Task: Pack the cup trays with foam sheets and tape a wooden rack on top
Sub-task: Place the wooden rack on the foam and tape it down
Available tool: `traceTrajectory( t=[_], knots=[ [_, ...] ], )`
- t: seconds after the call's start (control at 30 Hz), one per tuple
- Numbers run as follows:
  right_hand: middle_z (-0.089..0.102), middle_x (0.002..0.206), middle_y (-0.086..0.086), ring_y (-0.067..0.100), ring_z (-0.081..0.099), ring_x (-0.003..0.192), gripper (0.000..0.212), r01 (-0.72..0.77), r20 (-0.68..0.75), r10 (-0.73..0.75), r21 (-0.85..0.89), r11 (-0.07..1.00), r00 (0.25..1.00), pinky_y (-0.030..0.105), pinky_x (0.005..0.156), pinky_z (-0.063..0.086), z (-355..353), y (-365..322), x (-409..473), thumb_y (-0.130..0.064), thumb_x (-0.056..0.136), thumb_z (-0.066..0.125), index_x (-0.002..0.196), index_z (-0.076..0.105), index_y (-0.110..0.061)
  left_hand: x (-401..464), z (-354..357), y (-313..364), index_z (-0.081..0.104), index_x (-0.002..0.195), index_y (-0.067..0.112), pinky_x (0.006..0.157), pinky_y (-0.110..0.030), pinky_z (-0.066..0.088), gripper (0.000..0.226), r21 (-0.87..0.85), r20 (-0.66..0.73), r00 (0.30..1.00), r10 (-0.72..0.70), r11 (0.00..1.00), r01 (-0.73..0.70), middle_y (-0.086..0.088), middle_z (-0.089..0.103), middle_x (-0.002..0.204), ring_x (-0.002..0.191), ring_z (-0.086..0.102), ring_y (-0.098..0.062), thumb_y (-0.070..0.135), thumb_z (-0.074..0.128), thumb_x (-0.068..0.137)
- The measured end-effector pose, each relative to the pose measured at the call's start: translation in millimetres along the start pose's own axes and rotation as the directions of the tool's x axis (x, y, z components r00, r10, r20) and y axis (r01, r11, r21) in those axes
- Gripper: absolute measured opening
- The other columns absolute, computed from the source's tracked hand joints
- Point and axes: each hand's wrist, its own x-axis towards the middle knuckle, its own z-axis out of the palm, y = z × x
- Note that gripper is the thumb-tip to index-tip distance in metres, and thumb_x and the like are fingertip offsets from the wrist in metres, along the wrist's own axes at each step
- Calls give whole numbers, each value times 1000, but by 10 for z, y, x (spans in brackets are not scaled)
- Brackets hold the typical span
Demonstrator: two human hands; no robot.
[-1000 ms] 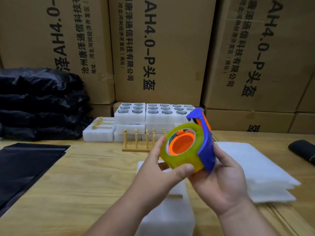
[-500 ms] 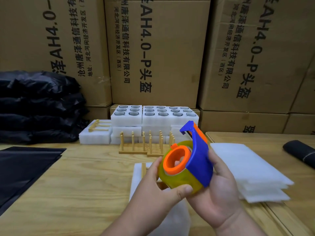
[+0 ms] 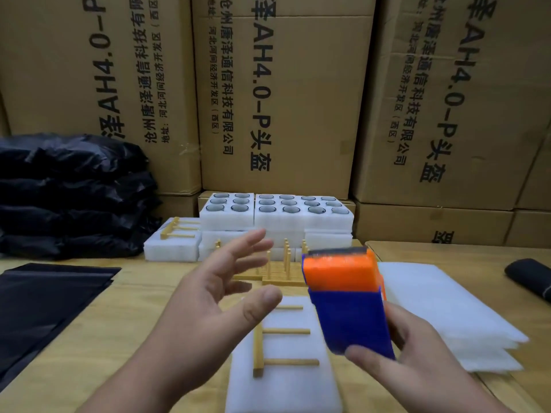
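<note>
Blue-orange plastic dispenser (image 3: 348, 305) in right hand (image 3: 417, 362)

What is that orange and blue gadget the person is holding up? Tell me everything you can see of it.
The tape dispenser looks like moulded plastic: a blue body below and an orange block on top, capped by a dark, slightly blurred strip along its upper edge. Its tape roll is hidden from this angle. The right hand grips it from below and behind, thumb on the lower blue edge, holding it upright in the air above the foam-wrapped pack. The open left hand is beside it, not touching.
</note>
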Motion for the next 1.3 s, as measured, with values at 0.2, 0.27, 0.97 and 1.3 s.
traceTrajectory(
  t=[0.2,0.27,0.97,1.3],
  knots=[
    [56,131,-37,-10,52,124,54,440,33,-490,-497,748,871,7,100,39,-29,170,-21,-40,73,84,122,60,-40,-59,-73,190,67,123,48,91,-26,51,43,235,49,986,158,958,-165,14,69,128,123,63,-15,54,72,81],
    [59,126,-31,1,59,118,46,503,60,-554,-510,698,830,14,101,41,-48,193,-5,-33,78,83,119,62,-35,-95,-55,193,68,120,50,92,-14,46,36,315,103,983,154,932,-179,22,67,127,122,61,-5,52,70,84],
    [72,103,-3,23,67,95,23,495,187,-500,-625,604,846,31,90,48,-55,233,-55,-27,80,79,98,72,-15,-61,-9,231,72,121,37,91,-38,52,29,451,322,929,180,834,-318,27,71,107,109,65,-7,39,60,94],
    [73,110,-5,18,66,108,32,513,249,-473,-624,589,845,26,106,41,13,244,-54,-26,77,83,106,73,-15,-78,54,230,67,126,41,93,-22,45,40,478,303,938,168,824,-303,22,66,101,106,63,-6,18,63,93]
  ],
)
